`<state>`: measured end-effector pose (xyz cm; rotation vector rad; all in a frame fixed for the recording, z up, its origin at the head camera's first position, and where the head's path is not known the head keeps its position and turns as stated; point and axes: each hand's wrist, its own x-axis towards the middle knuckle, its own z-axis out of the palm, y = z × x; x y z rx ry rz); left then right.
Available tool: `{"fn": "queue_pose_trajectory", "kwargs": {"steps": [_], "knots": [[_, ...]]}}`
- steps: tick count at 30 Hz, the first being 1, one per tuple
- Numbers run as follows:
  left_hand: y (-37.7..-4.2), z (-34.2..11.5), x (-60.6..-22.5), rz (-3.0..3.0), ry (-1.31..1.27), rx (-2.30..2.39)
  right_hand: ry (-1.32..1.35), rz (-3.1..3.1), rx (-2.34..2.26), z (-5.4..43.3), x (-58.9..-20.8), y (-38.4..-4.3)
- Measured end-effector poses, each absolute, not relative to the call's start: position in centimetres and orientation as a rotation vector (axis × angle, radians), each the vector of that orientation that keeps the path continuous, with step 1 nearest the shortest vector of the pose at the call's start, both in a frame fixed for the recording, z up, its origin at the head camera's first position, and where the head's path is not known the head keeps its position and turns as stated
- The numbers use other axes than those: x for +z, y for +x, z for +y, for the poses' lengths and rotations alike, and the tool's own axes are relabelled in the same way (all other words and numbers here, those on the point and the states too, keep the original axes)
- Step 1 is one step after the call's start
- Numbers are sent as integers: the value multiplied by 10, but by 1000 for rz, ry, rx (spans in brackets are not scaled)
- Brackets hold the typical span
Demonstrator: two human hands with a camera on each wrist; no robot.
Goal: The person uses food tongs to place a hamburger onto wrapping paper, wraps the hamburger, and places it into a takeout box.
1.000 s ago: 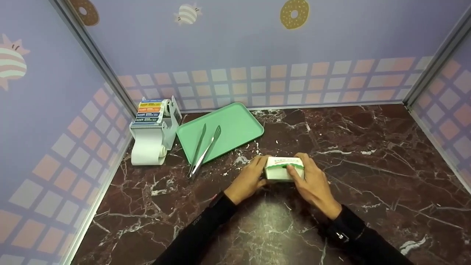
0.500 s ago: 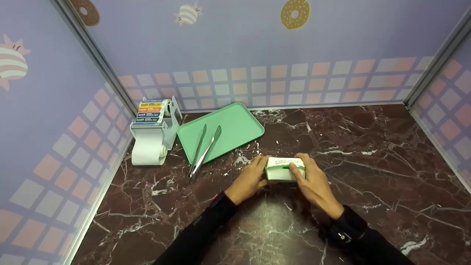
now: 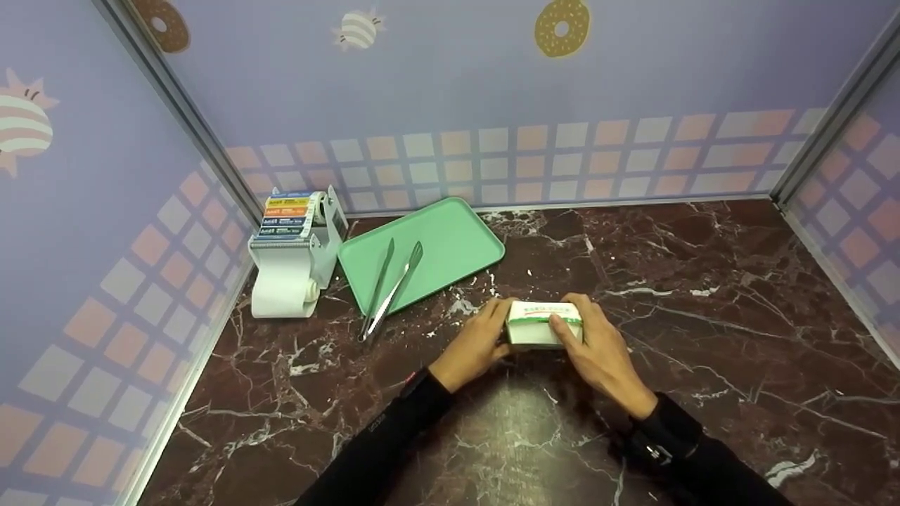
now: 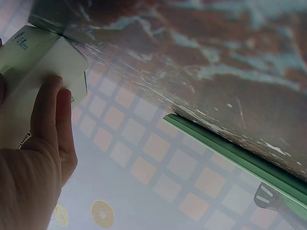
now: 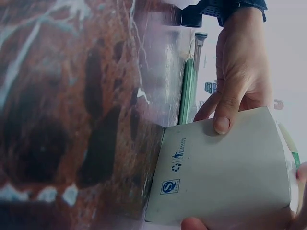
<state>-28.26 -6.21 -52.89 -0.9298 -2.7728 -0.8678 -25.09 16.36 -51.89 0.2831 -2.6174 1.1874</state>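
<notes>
A small white paper food box (image 3: 531,333) with green trim and print along its lid stands on the dark marble counter between both hands. My left hand (image 3: 472,346) grips its left side, thumb at the near face. On the right side my right hand (image 3: 599,353) holds it, with the thumb on the front by the lid's green edge. In the left wrist view, left fingers (image 4: 45,108) lie against the box's white side. Blue printed marks show on one box face in the right wrist view, where the left thumb (image 5: 222,123) rests. What the box contains is hidden.
A green tray (image 3: 457,228) lies at the back left, with metal tongs (image 3: 392,292) across it and over its near edge. Beside it stands a label dispenser (image 3: 325,249) with a hanging paper roll (image 3: 281,288). Patterned walls (image 3: 450,77) enclose the counter (image 3: 703,295).
Both hands stay nearly in place around the box. The small dark gap at the lid's green edge by the right thumb no longer shows.
</notes>
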Motion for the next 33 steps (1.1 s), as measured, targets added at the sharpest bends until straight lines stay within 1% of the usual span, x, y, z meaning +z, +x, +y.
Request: {"fn": "queue_pose_trajectory", "kwargs": {"steps": [23,33], "knots": [[-279,-59,-527,-2833,-937,-735,330,-2630,1182,169,-519,-252],[-278,-59,-527,-2844,-952,-818,347,-2647,1166,169,-518,-252]]}}
